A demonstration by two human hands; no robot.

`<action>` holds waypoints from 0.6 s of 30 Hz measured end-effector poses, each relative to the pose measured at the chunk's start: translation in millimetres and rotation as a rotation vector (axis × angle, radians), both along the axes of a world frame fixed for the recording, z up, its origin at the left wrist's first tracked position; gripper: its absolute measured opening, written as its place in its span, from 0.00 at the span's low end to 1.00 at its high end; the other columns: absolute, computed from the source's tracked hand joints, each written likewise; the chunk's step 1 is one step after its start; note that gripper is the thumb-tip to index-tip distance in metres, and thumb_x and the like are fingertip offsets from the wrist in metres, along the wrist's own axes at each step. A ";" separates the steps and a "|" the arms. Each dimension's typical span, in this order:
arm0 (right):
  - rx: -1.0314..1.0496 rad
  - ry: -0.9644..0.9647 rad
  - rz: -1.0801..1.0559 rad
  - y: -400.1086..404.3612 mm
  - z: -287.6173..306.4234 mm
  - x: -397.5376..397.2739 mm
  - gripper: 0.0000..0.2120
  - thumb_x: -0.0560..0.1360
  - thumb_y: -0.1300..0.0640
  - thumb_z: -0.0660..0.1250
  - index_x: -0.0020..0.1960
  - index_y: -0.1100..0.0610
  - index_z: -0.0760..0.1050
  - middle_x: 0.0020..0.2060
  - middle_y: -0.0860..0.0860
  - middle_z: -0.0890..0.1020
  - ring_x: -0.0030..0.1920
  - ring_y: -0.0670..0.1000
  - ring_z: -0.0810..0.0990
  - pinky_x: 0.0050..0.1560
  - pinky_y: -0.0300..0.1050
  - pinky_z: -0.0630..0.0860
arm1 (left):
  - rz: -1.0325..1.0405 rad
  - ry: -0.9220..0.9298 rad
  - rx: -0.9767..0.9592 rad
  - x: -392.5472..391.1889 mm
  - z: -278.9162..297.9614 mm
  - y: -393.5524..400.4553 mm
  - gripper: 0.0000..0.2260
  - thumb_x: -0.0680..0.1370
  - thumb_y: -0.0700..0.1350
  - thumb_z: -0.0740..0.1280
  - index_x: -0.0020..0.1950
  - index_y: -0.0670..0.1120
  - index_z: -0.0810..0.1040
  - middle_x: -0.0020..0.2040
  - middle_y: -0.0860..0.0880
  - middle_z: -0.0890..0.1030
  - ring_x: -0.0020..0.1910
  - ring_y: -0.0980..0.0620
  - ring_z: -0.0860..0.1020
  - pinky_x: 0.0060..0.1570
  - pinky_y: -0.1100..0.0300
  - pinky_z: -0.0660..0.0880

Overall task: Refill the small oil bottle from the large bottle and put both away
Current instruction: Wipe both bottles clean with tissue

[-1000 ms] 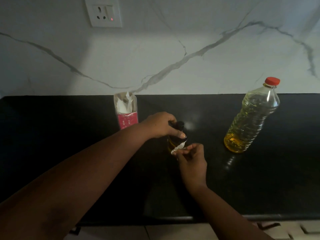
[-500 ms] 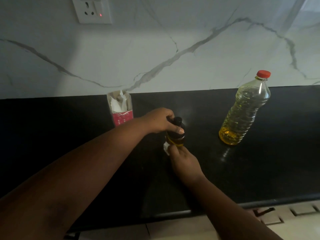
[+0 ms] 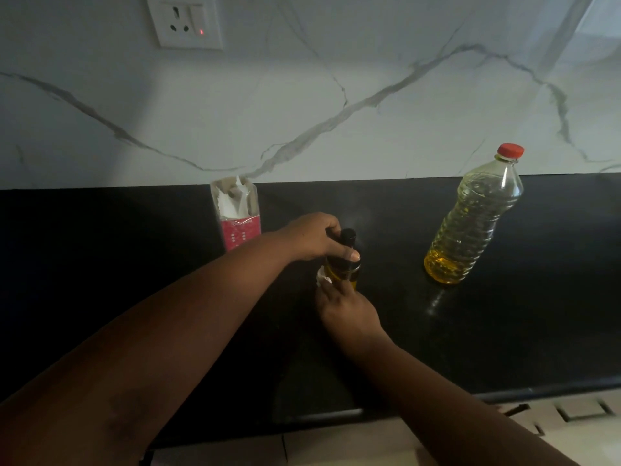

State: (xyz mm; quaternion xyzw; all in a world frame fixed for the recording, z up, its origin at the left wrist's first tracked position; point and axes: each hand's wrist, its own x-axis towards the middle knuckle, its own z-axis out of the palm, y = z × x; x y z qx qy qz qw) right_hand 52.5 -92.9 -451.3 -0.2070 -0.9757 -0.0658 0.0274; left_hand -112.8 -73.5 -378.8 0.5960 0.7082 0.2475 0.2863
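Observation:
The small oil bottle (image 3: 346, 264), dark-topped with yellow oil in its lower part, stands upright on the black counter (image 3: 504, 331). My left hand (image 3: 312, 235) grips it around the neck and shoulder. My right hand (image 3: 346, 307) presses a white tissue (image 3: 323, 279) against the bottle's lower left side. The large clear oil bottle (image 3: 470, 227) with a red cap stands apart at the right, upright, capped, with yellow oil in its base.
A pink tissue pack (image 3: 237, 216) with white tissues sticking out stands behind my left hand by the marble wall. A wall socket (image 3: 184, 21) is high at the left. The counter's front edge (image 3: 336, 415) runs below my arms.
My right hand has moved the tissue from the bottle's front, lower right, down around to its lower left side. The left hand keeps its grip; the view has shifted slightly.

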 end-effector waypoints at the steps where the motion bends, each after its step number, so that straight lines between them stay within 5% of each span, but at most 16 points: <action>1: 0.004 -0.027 0.013 2.3 -3.0 2.7 0.21 0.78 0.61 0.61 0.70 0.62 0.66 0.70 0.61 0.68 0.67 0.62 0.69 0.59 0.54 0.75 | 0.001 -0.008 -0.004 0.1 -0.2 -0.1 0.17 0.69 0.59 0.77 0.47 0.52 0.76 0.46 0.51 0.80 0.46 0.52 0.79 0.40 0.60 0.72; 7: -0.045 -0.165 0.098 20.3 -3.9 24.7 0.20 0.79 0.58 0.61 0.71 0.58 0.66 0.69 0.57 0.69 0.66 0.59 0.69 0.57 0.52 0.75 | 0.019 -0.011 0.003 -0.3 -3.4 -1.6 0.17 0.68 0.61 0.77 0.46 0.53 0.76 0.45 0.51 0.79 0.45 0.52 0.79 0.39 0.59 0.71; 13: 0.039 0.128 0.222 25.0 23.1 27.0 0.20 0.76 0.62 0.65 0.67 0.63 0.71 0.62 0.60 0.75 0.57 0.60 0.76 0.47 0.50 0.79 | 0.080 0.020 0.029 0.7 -3.6 -2.3 0.19 0.63 0.63 0.79 0.43 0.54 0.78 0.42 0.55 0.80 0.41 0.56 0.79 0.36 0.60 0.69; 18: -0.078 0.073 0.119 26.9 3.5 36.2 0.20 0.79 0.58 0.61 0.70 0.59 0.67 0.66 0.57 0.69 0.61 0.55 0.71 0.54 0.46 0.75 | 0.078 0.025 0.021 1.0 -3.6 -3.4 0.18 0.64 0.64 0.78 0.43 0.56 0.77 0.43 0.55 0.80 0.43 0.56 0.78 0.36 0.61 0.69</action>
